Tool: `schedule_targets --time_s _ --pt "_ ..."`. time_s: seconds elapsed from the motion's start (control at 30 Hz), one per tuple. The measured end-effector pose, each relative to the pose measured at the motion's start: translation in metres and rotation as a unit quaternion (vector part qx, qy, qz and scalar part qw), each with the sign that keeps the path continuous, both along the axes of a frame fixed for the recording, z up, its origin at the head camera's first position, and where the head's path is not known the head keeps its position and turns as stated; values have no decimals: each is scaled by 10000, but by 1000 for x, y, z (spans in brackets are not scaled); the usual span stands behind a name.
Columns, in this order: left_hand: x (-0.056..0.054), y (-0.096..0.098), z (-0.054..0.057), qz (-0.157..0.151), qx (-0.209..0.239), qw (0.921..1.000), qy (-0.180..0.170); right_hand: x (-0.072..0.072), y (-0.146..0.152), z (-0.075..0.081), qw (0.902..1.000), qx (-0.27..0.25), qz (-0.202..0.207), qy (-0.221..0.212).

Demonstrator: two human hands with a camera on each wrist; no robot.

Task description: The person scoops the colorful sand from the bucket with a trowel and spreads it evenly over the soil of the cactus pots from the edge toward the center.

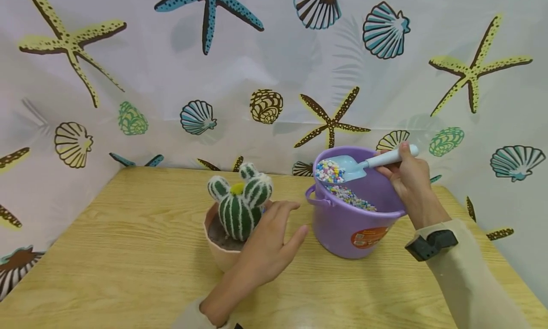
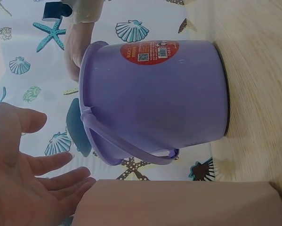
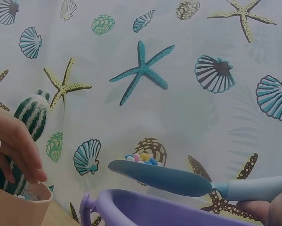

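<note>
My right hand [image 1: 413,184] grips the handle of a light blue toy shovel [image 1: 353,167] above the purple bucket [image 1: 342,231]. Colourful little pebbles [image 1: 329,172] are heaped on its blade, and more such pebbles [image 1: 351,195] lie inside the bucket. At the pot's right side, my left hand [image 1: 269,243] has its fingers spread and holds nothing; whether it touches the rim I cannot tell. A green knitted-looking cactus [image 1: 237,214] with white stripes and a yellow top stands in the peach pot [image 1: 222,255], in dark soil partly hidden by the hand.
Both pot and bucket stand on a wood-grain table [image 1: 150,243]. Behind them hangs a white cloth [image 1: 274,57] printed with starfish and shells. The bucket's handle [image 1: 318,200] hangs down on the side towards the pot.
</note>
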State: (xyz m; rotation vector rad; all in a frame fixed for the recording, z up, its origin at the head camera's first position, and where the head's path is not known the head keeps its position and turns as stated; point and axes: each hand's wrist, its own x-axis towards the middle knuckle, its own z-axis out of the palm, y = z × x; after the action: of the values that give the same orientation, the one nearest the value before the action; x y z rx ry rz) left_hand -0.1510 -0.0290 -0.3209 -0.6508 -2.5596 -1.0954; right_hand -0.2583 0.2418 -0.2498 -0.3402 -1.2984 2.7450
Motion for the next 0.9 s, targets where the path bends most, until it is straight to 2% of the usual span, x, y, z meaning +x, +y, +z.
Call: schedule_targets --time_s 0.3,0.43,0.63,0.9 --pt "6 -12 2 79 10 9999 69 1 -11 0 9999 -83 68 -108" --pt "11 -16 2 15 -65 9999 -85 3 -18 -1 9997 34 171 -147" --pt "16 -18 2 -63 -44 9997 -251 7 -27 -2 9993 -87 328 -126" --pt "19 -22 2 -14 -157 9999 -57 12 -36 0 9992 -76 384 -20"
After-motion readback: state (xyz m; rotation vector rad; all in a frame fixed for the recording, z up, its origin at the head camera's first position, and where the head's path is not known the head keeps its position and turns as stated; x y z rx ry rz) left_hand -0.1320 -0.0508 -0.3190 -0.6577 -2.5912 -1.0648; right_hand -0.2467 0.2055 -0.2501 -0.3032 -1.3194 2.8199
